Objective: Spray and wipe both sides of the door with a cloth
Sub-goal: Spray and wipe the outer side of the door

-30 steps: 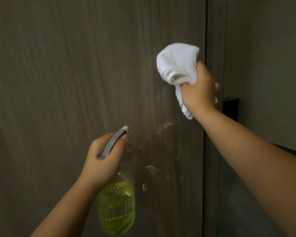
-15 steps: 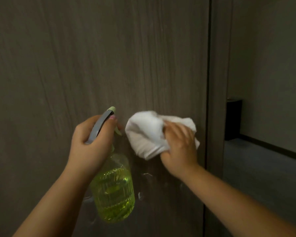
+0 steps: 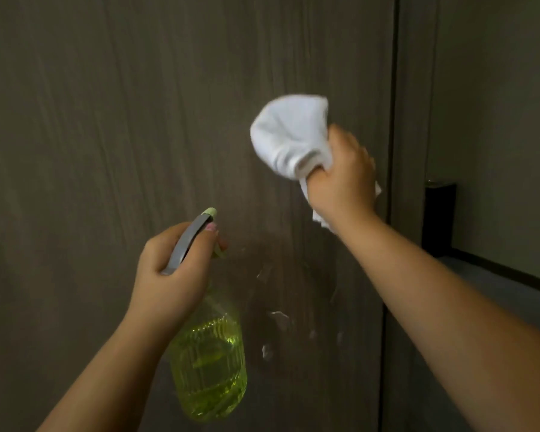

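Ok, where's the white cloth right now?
The white cloth is bunched in the right hand, upper right of centre in the head view, against the door near its right edge, above the spray bottle.

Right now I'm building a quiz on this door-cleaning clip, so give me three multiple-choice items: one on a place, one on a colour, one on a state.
1. Where is the white cloth?
A. against the door, up near its right edge
B. on the floor
C. draped over the bottle

2. What colour is the liquid in the spray bottle?
A. blue
B. yellow-green
C. red

3. What is the left hand doing?
A. hanging free
B. pressing flat on the door
C. gripping the bottle's sprayer head

Answers: 1 A, the right hand holds it bunched there; 2 B, seen through the clear body; 3 C, fingers curl round it.
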